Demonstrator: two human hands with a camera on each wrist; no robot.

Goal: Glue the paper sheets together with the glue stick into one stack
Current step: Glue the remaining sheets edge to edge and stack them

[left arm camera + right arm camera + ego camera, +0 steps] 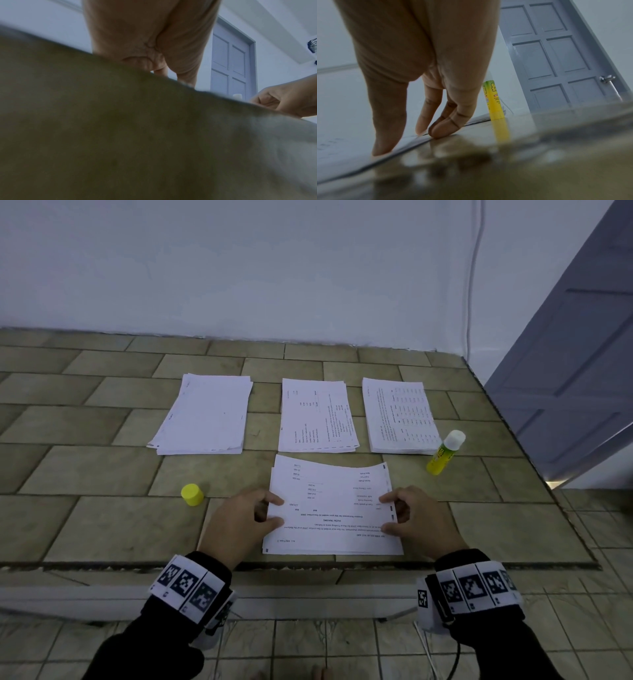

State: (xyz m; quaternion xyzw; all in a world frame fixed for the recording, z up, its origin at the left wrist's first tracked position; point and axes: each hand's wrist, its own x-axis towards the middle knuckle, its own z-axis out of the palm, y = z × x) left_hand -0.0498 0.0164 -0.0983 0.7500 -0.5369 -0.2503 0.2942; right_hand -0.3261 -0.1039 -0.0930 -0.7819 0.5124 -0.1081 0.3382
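A front stack of printed paper sheets (334, 515) lies near the table's front edge, its top sheet bowed up at the far end. My left hand (275, 511) rests thumb and fingertips on the stack's left edge. My right hand (388, 513) does the same on the right edge. In the right wrist view the right hand (402, 143) presses its thumb and fingertips down on the paper (342, 155). The uncapped yellow glue stick (445, 453) stands upright to the right, apart from both hands, also seen as the glue stick (494, 105). Its yellow cap (192, 494) sits to the left.
Three more paper stacks lie in a row behind: left stack (205, 416), middle stack (317, 416), right stack (399, 417). The tiled table (102, 474) ends at the right beside a grey door (565, 388). A white wall runs along the back.
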